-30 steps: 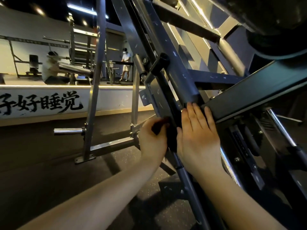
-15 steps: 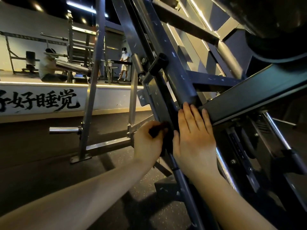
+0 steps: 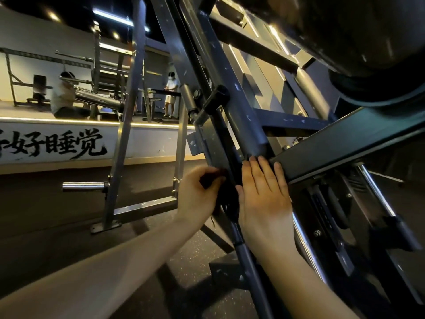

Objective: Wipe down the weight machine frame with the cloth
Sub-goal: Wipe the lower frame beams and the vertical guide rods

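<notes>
The left hand is gripping a dark cloth against the slanted frame, fingers curled round it. The right hand is lying flat just beside, fingers straight, fingertips touching a dark crossbeam that is cutting across the frame. A chrome peg is jutting out at left.

Frame bar: grey painted metal, satin, paint chipped in pale flecks. Cross beam: black, matt, smooth. Guide rod and peg: bare polished metal, glossy. Cloth: dark fabric, loose frayed threads. Floor: dark, speckled, matt, grainy.
</notes>
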`<state>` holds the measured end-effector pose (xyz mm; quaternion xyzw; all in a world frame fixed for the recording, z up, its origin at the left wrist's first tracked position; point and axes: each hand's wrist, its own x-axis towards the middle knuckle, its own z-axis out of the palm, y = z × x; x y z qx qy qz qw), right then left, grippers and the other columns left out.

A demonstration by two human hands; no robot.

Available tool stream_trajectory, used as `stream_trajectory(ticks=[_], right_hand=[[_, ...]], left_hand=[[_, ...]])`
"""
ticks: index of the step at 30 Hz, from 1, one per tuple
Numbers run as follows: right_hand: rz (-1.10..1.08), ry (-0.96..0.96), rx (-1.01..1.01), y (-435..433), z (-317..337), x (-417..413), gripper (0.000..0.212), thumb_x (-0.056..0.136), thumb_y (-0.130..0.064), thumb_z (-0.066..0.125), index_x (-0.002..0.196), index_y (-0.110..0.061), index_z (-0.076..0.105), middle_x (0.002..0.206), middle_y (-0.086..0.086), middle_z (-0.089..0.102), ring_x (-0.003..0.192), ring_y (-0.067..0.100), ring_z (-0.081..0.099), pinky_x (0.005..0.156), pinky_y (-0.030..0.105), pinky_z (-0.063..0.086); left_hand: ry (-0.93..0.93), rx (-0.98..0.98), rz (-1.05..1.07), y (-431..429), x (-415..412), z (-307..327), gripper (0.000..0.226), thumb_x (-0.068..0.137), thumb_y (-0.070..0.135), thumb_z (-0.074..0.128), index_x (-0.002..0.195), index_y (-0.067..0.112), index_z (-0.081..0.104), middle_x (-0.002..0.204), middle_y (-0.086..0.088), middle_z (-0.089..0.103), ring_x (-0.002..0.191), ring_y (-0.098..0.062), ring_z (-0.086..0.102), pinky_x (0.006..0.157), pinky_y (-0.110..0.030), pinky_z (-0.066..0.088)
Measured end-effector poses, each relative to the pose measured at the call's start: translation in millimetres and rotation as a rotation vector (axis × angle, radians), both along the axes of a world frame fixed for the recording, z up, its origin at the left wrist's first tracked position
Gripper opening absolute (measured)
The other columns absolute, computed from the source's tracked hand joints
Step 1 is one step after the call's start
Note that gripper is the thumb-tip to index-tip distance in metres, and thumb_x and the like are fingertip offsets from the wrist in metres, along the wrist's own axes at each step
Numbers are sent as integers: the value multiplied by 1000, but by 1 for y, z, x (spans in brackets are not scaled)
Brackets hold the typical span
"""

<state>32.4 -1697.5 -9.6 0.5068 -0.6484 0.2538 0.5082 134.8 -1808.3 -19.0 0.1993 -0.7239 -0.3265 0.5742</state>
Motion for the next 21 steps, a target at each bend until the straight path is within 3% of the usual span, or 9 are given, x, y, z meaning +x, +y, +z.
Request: stream_trajectory(ticks=[2,5,8,12,14,18,21], right_hand=[[-8,-2,7,0,1,1,45,103,-24,40,135,2,60,139,21,61,136,35,53,122,44,19],[-12,-9,19,-1,1,0,45,103,-24,40,135,1,59,140,21,60,137,34,52,122,45,20],[-9,-23,18,0,-1,0,45,103,-23,40,136,1,58,141,21,59,138,34,50,123,45,20],[22,-28,-9,1,-1,2,43,104,-22,40,135,2,59,139,20,60,137,34,52,122,46,23],[20,-33,-8,1,-1,2,43,104,-22,40,135,1,59,140,20,60,137,34,52,123,45,22],[3,-53,10,-1,-1,2,44,105,-23,38,136,0,59,142,18,59,139,32,49,125,41,14],[10,-55,4,-1,-2,2,44,104,-22,38,135,0,59,141,19,59,138,33,50,124,44,19]], left_hand=[[33,-14,-9,-19,-3,35,13,95,20,68,104,29,67,103,11,68,100,-2,66,94,-36,58],[148,129,49,-42,-14,79,16,97,20,68,107,31,64,106,13,65,99,-1,63,94,-36,58],[187,162,46,-29,-19,55,12,97,22,66,108,28,66,106,11,67,102,-3,65,93,-36,59],[-2,7,85,-2,-5,0,13,95,16,68,102,26,71,100,13,70,100,0,66,94,-30,57],[-31,-50,63,-17,-5,15,10,96,19,67,102,26,71,100,11,69,99,-2,66,94,-33,57],[65,75,115,-64,-12,83,17,98,20,65,114,27,65,109,12,62,106,-7,62,97,-41,57],[100,85,93,-54,-16,68,19,99,20,64,117,25,64,111,10,63,107,-5,62,99,-39,56]])
